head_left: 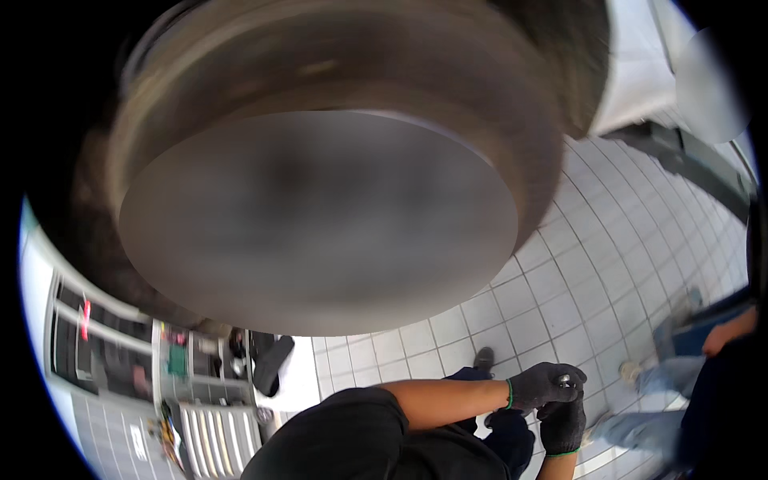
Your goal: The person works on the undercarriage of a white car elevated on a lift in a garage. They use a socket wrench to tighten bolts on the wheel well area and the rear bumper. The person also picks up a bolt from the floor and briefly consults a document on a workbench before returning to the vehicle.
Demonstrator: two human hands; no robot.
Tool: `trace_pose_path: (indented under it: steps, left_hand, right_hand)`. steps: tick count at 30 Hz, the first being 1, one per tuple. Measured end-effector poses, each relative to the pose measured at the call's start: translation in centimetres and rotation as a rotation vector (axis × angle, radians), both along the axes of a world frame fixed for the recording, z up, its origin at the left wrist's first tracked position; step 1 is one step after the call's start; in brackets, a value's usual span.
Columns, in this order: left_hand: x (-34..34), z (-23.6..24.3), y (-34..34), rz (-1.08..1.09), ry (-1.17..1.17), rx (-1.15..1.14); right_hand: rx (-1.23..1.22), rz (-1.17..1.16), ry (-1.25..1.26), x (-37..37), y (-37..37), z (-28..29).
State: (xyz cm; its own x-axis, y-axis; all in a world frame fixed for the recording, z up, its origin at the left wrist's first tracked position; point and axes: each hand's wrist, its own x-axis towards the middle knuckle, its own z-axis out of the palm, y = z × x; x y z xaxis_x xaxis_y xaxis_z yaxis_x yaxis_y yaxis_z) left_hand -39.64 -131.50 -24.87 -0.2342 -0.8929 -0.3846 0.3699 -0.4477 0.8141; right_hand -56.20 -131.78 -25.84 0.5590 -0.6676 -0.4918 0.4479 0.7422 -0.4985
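Observation:
Both my hands wear dark grey knit gloves with green cuff edges, and they are close together at the lower right. My left hand (546,386), reached across from the left, is closed around a small shiny metal piece (565,382); only its rounded end shows, so its kind is unclear. Just below it, my right hand (563,426) has its fingers curled in, and what they hold is hidden. Overhead, a large round tyre-like thing (528,104) fills the upper view. Its middle is a smeared grey oval, so no detail shows there.
White tiled floor (592,216) spreads to the right. Two other people stand near the right edge, one in light jeans (648,424), one in dark clothes with a hand (724,330) showing. At lower left are a drawer cabinet (216,440) and shelves (188,356) with small items.

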Motion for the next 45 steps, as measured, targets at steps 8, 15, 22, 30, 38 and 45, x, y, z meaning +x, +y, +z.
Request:
trace_pose_path:
  steps: [8, 15, 22, 30, 38, 45]
  left_hand:
    - [7.7, 11.2, 15.2, 0.389, -0.332, -0.167]
    - [18.8, 16.6, 37.7, 0.94, -0.222, -0.118]
    - [25.5, 19.8, 53.4, 1.414, -0.489, -0.168]
    - [25.2, 21.7, 62.2, 1.635, -0.532, 0.082]
    - [22.3, 17.5, 65.3, 1.746, -0.37, 0.363]
    - [24.7, 18.4, 60.4, 1.702, -0.407, 0.346]
  right_hand:
    - [-0.595, 0.445, 0.315, 8.3, 7.7, 9.8]
    - [-0.634, 0.682, 0.037, 25.5, 25.3, 14.1]
    - [-0.455, 0.958, -0.176, 37.7, 39.5, 19.2]
    - [-1.104, 0.524, -0.249, 48.2, 37.4, 31.7]
    - [-1.38, 0.303, -0.154, 53.2, 37.5, 29.8]
    - [-1.387, 0.371, -0.232, 54.1, 36.8, 29.8]
